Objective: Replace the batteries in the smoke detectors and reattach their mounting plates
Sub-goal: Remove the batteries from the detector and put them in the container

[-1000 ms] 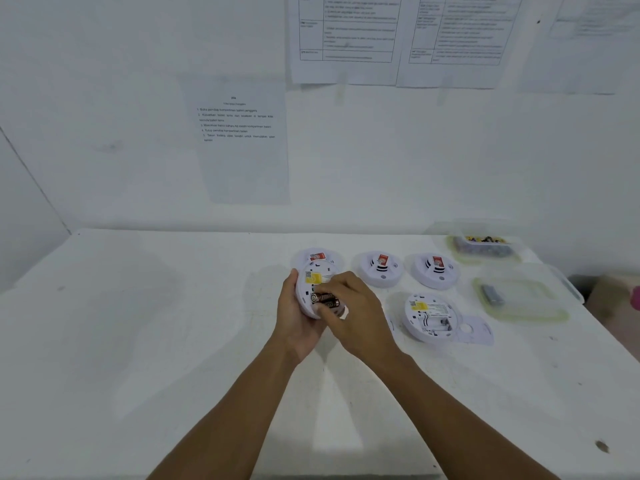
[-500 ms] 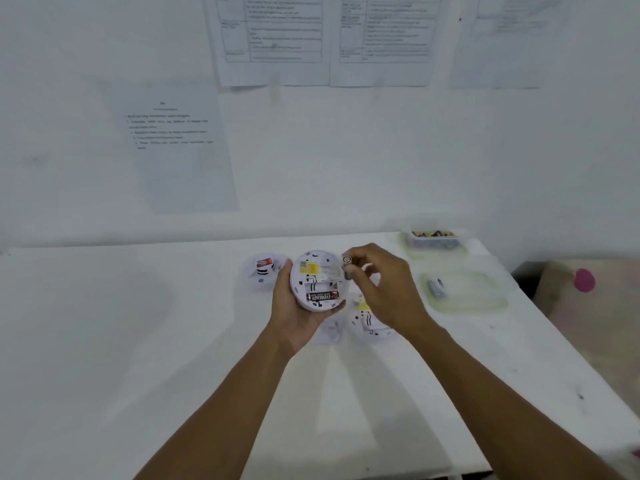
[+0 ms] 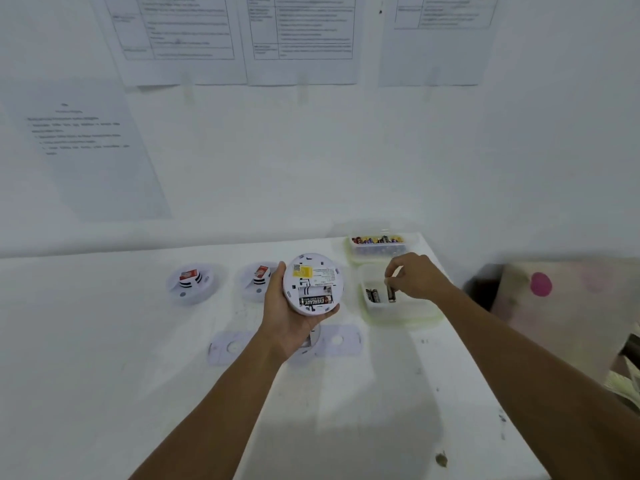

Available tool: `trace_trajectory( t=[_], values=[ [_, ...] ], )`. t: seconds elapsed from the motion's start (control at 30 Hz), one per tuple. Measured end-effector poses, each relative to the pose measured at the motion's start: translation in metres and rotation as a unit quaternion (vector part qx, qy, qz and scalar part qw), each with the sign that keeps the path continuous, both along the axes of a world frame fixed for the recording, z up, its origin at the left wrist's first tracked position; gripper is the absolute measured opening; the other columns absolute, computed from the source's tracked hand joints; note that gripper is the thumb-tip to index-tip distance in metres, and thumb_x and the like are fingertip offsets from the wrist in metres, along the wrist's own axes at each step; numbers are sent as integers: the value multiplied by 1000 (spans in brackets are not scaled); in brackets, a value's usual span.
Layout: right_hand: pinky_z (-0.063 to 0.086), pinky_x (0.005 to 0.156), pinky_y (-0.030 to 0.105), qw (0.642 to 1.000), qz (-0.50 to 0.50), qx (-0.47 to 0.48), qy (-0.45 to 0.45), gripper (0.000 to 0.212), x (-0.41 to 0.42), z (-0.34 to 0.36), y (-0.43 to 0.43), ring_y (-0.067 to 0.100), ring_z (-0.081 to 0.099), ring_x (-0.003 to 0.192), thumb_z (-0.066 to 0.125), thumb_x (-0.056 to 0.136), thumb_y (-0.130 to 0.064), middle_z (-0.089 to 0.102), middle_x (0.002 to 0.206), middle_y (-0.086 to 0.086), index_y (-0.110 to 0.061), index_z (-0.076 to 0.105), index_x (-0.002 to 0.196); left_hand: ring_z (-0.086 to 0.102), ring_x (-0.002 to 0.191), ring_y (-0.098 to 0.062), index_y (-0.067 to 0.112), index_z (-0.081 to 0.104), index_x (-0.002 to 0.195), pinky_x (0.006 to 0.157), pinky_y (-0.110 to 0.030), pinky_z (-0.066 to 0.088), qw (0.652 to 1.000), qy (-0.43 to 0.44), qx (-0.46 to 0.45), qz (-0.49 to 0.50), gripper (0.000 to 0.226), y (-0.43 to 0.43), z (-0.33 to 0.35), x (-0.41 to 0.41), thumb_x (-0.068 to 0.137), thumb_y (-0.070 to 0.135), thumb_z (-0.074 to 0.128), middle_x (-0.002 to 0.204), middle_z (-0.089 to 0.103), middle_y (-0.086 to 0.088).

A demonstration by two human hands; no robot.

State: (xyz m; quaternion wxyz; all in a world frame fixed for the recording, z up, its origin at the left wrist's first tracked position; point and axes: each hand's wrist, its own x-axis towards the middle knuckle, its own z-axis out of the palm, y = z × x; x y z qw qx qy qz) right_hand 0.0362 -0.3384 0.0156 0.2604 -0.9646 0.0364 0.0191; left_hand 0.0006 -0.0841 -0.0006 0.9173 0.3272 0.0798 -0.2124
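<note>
From the head view, the left hand [image 3: 289, 320] grips a detector [image 3: 313, 284] above the tabletop [image 3: 104, 341], back towards us. One battery [image 3: 316, 301] sits in its bay and the slot above is bare. The right hand [image 3: 415, 277] pinches a second battery [image 3: 391, 293] upright inside the near tub [image 3: 398, 311], where two more [image 3: 372, 295] lie. The far tub [image 3: 381, 252] holds many batteries, too small to count. Two other detectors [image 3: 192, 282] stand at the back left, the nearer [image 3: 258, 280] partly hidden by the thumb. Two plates [image 3: 230, 346] lie flat. A white round piece [image 3: 308, 353] under the wrist is mostly covered. The wall sheets [image 3: 301, 36] are illegible.
</note>
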Motion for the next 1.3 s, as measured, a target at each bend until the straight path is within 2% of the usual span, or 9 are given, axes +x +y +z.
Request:
trace_trajectory(
  t=[0.2, 0.37, 0.47, 0.57, 0.7, 0.83, 0.9, 1.1, 1.3],
  values=[
    [57, 79, 36, 999, 18, 19, 42, 8, 11, -16, 1, 23, 71, 76, 69, 84, -21, 71, 83, 5, -25, 69, 78, 51, 127, -40, 15, 56, 134, 81, -48, 51, 1000, 7, -7, 13, 63, -16, -9, 6, 95, 60, 36, 130, 62, -20],
    [55, 68, 27, 998, 4, 50, 46, 12, 6, -13, -2, 13, 69, 67, 60, 90, -16, 73, 78, 3, -18, 71, 93, 51, 127, -40, 14, 56, 134, 83, -50, 50, 1000, -4, -18, 13, 64, -23, -8, 9, 94, 60, 38, 131, 61, -21],
    [52, 65, 19, 997, -4, 67, -50, 11, -9, 1, 11, 10, 67, 74, 59, 91, -20, 72, 83, -3, -23, 70, 93, 51, 126, -41, 14, 57, 132, 86, -52, 49, 999, -6, -28, 15, 68, -25, -6, 10, 91, 65, 38, 130, 61, -21],
    [43, 60, 5, 973, 35, 176, -143, 9, -38, 17, 44, 0, 58, 61, 64, 88, -12, 70, 79, -7, -17, 70, 84, 50, 128, -40, 13, 57, 131, 98, -55, 44, 998, -14, -52, 27, 67, -24, -4, 12, 91, 64, 41, 132, 60, -22],
    [44, 62, 7, 962, 55, 217, -154, 7, -60, 11, 83, -3, 59, 63, 69, 85, -12, 69, 82, -10, -17, 73, 82, 48, 130, -40, 12, 52, 137, 110, -55, 35, 997, -19, -57, 43, 66, -19, -3, 15, 92, 58, 44, 136, 57, -23],
    [59, 71, 32, 951, -7, 273, -143, 11, -64, 1, 102, 6, 67, 75, 66, 87, -14, 71, 93, -6, -18, 76, 91, 46, 133, -41, 13, 52, 139, 111, -52, 35, 997, -21, -44, 59, 62, -12, -3, 15, 92, 54, 47, 138, 55, -22],
    [59, 75, 36, 940, -43, 314, -123, 14, -67, 1, 110, 12, 68, 79, 64, 89, -12, 73, 94, -2, -16, 76, 94, 46, 133, -40, 12, 53, 137, 113, -51, 32, 997, -28, -29, 72, 60, -10, -4, 14, 94, 53, 44, 137, 56, -22],
    [59, 66, 27, 871, -102, 480, -21, 15, -71, 8, 132, 15, 65, 81, 59, 90, -3, 71, 94, 12, -10, 72, 92, 56, 123, -36, 11, 60, 127, 106, -48, 43, 994, -59, 31, 88, 57, 0, -2, 10, 99, 54, 36, 129, 62, -21],
    [55, 60, 25, 863, -109, 489, -58, 8, -69, 9, 145, 11, 64, 70, 67, 87, -9, 72, 79, 4, -9, 71, 80, 55, 123, -36, 13, 64, 121, 109, -48, 39, 993, -71, 42, 83, 53, 15, -2, 10, 100, 52, 35, 127, 63, -21]
  ],
)
